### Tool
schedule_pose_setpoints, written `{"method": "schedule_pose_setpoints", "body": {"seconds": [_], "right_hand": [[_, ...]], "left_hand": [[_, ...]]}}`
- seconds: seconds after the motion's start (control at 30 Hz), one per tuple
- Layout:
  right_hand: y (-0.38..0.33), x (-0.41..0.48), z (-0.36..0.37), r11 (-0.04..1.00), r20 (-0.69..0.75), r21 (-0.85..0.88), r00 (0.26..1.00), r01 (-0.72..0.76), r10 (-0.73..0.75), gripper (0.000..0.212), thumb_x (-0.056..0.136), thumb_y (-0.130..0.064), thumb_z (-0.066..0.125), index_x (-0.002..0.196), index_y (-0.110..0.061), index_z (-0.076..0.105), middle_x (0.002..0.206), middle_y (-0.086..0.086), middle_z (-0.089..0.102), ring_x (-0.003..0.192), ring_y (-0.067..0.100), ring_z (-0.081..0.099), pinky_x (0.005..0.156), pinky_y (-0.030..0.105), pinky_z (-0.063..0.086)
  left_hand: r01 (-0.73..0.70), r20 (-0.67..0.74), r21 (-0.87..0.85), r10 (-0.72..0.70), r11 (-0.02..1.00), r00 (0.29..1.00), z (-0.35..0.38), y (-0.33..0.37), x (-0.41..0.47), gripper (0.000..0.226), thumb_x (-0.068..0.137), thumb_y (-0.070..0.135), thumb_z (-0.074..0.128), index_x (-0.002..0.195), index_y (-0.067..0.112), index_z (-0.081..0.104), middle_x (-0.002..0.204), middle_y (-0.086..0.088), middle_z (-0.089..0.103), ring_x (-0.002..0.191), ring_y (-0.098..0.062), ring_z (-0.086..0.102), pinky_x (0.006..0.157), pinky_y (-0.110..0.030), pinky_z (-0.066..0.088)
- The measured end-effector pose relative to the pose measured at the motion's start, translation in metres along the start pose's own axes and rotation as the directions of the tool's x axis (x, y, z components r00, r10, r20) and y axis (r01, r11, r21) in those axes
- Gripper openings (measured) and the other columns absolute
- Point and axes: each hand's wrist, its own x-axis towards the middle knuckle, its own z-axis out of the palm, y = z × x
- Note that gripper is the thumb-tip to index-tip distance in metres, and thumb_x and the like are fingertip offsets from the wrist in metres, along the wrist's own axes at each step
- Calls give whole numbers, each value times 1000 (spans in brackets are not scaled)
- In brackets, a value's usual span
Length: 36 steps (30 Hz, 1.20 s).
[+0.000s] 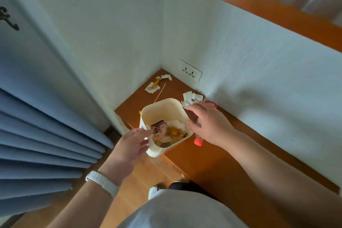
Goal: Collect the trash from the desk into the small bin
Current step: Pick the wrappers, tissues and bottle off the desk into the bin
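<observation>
A small cream bin stands on the orange wooden desk near its left end. Inside it lie tissues, a yellow wrapper and a dark striped wrapper. My left hand grips the bin's near left rim. My right hand hovers over the bin's right rim with its fingers spread and loosely curved, holding nothing. Under it lies a plastic bottle with a red cap. A crumpled tissue sits just beyond its fingertips. In the far corner lie tissues with a yellow wrapper and a thin wooden stick.
White walls close the desk at the back and left, with a wall socket low on the back wall. A blue curtain hangs at the left. Wooden floor shows below the desk's near edge.
</observation>
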Motion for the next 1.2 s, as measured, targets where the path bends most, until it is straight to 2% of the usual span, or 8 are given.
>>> {"method": "schedule_pose_setpoints", "body": {"seconds": [0.1,0.2,0.37,0.5,0.63,0.87,1.07,1.2], "right_hand": [[31,-19,8,984,-34,40,984,-173,174,45,94,-42,55,134,-22,51,132,-5,55,110,15,59,87,32,54],[65,-35,25,944,-15,38,945,-326,327,44,95,-43,56,133,-23,51,128,-6,56,109,14,58,85,30,54],[116,-56,65,897,104,-49,891,-438,441,45,94,-37,56,136,-23,50,132,-4,53,109,13,57,84,27,53],[135,-57,93,890,159,-86,876,-447,456,55,92,-39,59,142,-25,40,137,-2,49,112,15,57,84,28,54],[142,-50,108,897,158,-101,883,-430,441,49,93,-37,58,138,-23,44,137,0,48,115,19,55,85,31,54],[155,-45,115,895,173,-114,878,-431,445,23,92,-19,57,115,-17,55,119,2,51,96,17,56,74,30,53],[163,-58,114,885,155,-86,872,-457,465,14,92,-12,58,106,-14,59,105,2,57,81,15,56,72,29,53],[158,-66,105,871,117,-67,863,-486,491,15,92,-14,60,107,-15,62,104,0,60,77,12,58,70,22,53]], "left_hand": [[-19,-11,-5,19,1000,1000,6,6,7,20,94,19,65,112,10,64,111,-10,73,109,-24,67,102,-40,51],[-22,-14,-8,22,1000,1000,13,10,14,24,94,20,66,115,10,64,110,-9,73,108,-23,67,102,-40,51],[-4,-23,-25,4,1000,1000,28,13,19,14,96,17,63,107,9,66,102,-9,75,101,-22,70,98,-39,52],[4,-50,-30,-5,1000,999,35,14,25,15,96,16,62,107,8,66,97,-8,78,97,-21,71,95,-38,53],[13,-62,0,-13,1000,998,46,21,26,11,97,15,60,106,9,64,102,-9,74,97,-21,69,95,-38,53],[24,-84,65,-18,998,996,55,24,32,20,95,20,64,114,13,63,117,-11,71,113,-24,66,100,-41,53],[29,-96,48,-24,998,995,61,18,32,19,95,19,65,112,13,63,116,-12,70,113,-26,66,104,-44,50],[14,-71,35,-11,999,997,58,13,31,22,95,20,64,115,11,64,115,-11,72,112,-25,66,103,-43,51]]}}
